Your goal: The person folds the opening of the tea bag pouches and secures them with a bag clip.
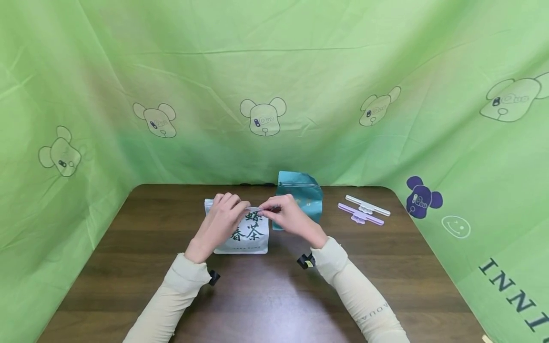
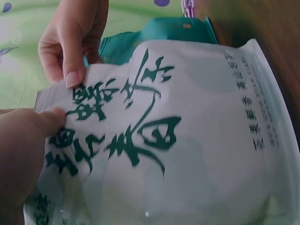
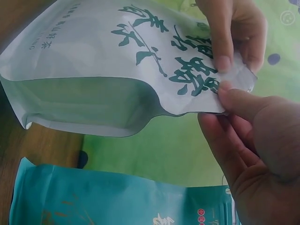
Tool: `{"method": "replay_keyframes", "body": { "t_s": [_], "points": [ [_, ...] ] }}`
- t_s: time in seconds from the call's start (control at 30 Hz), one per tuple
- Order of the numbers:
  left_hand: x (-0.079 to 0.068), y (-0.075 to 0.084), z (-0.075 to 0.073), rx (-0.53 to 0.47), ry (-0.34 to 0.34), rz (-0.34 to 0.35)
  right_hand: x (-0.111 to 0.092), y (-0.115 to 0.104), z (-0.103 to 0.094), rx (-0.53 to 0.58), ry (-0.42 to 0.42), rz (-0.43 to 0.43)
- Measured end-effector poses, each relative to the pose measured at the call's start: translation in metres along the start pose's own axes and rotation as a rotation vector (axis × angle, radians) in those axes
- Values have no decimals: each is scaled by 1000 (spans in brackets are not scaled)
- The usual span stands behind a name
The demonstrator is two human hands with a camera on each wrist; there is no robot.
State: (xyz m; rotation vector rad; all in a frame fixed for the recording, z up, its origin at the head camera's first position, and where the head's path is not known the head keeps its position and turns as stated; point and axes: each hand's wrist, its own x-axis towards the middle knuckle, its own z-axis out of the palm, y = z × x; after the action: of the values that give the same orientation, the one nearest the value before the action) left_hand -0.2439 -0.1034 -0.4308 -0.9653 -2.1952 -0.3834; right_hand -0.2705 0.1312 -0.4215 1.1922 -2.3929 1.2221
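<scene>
A white tea bag (image 1: 244,245) with dark green characters stands on the table, its top edge between both hands. My left hand (image 1: 224,214) pinches that top edge near its middle, thumb on the printed front. Close beside it, my right hand (image 1: 291,216) pinches the same edge at the right corner; in the right wrist view its thumb lies on the front and the fingers behind. The side fold of the white bag (image 3: 93,101) shows there too. Just behind the right hand is a teal tea bag (image 1: 302,193), partly hidden by that hand.
A white sealing clip (image 1: 377,209) and a purple sealing clip (image 1: 371,219) lie on the right side of the brown wooden table (image 1: 266,305). A green printed cloth (image 1: 206,62) hangs around the table's back and sides.
</scene>
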Motion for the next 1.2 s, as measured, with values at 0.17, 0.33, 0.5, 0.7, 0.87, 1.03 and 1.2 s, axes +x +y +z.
{"method": "replay_keyframes", "body": {
  "t_s": [0.17,0.33,0.5,0.7,0.87,1.03,1.2],
  "points": [
    [-7,-10,-10,15,8,-21,1,2,0,12,-11,-8],
    [-12,-14,-16,6,4,-58,1,2,1,28,-3,-11],
    [-13,-14,-17,3,-1,-78,0,1,1,23,5,-13],
    [-13,-13,-15,1,9,-91,-3,0,4,3,9,-19],
    [-14,-14,-13,-5,19,-89,-5,1,5,-2,17,-35],
    [-13,-14,-12,-5,22,-85,-7,2,7,-15,35,-78],
    [-12,-14,-12,-16,22,-88,-8,1,9,-41,55,-137]
  ]
}}
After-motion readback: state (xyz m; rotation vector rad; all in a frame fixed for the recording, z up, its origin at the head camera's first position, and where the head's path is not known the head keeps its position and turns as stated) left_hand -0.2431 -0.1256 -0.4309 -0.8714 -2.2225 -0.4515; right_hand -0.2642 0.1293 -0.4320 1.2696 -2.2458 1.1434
